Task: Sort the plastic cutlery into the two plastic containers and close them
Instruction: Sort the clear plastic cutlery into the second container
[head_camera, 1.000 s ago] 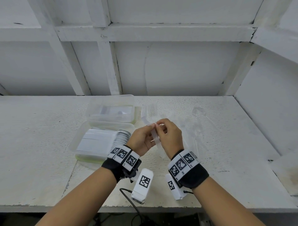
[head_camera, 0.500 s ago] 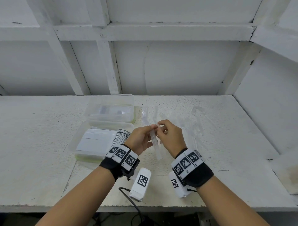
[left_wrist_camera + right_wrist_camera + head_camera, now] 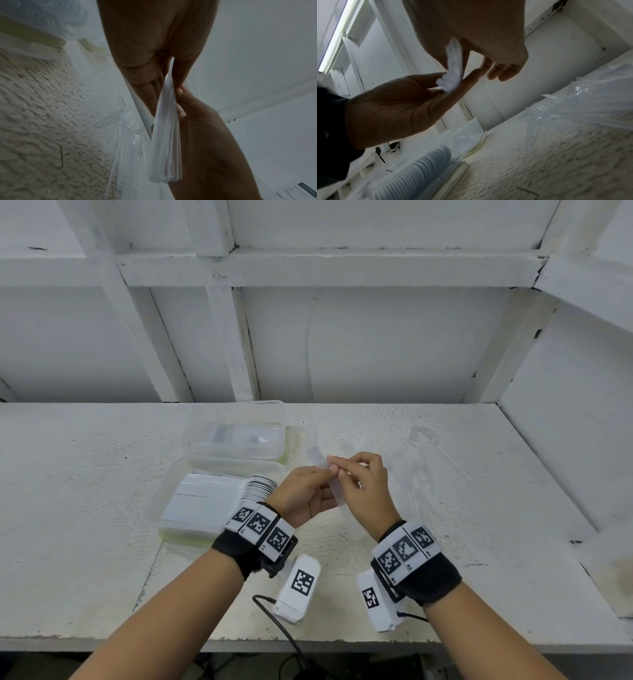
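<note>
You hold a small stack of clear plastic forks point(image 3: 329, 477) between both hands above the table point(image 3: 85, 508), just right of the two containers. Your left hand point(image 3: 305, 494) has its fingers and thumb curled onto the stack, pinching it near the tines; your right hand point(image 3: 364, 491) pinches the same stack from the other side, fingertips meeting the left ones at the top. The left wrist view shows the stacked handles point(image 3: 167, 142) hanging down between the two hands, and the right wrist view shows the bundle point(image 3: 453, 67) pressed against your left palm.

Compared with half a second ago, the stack sits more tilted, tines leaning toward the far left, and both hands have drifted slightly right and away from you; the grip itself is unchanged.

The near container point(image 3: 161, 501) lies open, touching your left wrist's edge in the head view, and holds a row of white spoons point(image 3: 260, 486) packed on edge. The far container point(image 3: 236, 433) stands just behind it, open, with little inside. A clear plastic bag point(image 3: 421, 470) with loose cutlery lies on the table to the right of your hands.
</note>
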A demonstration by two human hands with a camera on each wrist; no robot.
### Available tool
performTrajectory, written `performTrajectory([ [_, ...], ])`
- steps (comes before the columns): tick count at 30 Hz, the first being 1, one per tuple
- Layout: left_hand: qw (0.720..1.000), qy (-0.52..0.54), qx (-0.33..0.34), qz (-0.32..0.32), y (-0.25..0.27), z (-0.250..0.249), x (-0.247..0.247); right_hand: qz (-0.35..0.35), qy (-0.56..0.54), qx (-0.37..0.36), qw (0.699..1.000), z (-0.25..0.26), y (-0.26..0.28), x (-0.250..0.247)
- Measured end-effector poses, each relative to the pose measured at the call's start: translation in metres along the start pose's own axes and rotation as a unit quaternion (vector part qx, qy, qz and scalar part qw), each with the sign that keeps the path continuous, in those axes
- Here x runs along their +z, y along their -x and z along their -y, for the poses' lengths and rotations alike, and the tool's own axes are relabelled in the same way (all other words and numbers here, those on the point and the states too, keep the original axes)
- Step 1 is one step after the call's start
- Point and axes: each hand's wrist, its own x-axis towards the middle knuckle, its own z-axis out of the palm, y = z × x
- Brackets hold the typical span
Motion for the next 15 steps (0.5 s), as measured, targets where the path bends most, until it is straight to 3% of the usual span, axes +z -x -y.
performTrajectory([
  [7,0.998,-0.044,-0.032,0.012,-0.003,-0.006,-0.006,0.087,-0.082,0.052,0.991,0.012,-0.012,-0.017],
  [9,0.993,-0.113,-0.042,0.019,-0.002,-0.01,-0.009,0.061,0.01,-0.011,0.998,0.016,-0.017,-0.023],
  [11,0.98,-0.19,-0.049,0.039,-0.001,-0.014,-0.01,0.042,0.114,-0.118,0.986,0.023,-0.02,-0.03],
  [15,0.954,-0.276,-0.074,0.094,0.004,-0.026,-0.012,0.101,0.277,-0.319,0.901,0.031,-0.027,-0.036],
])
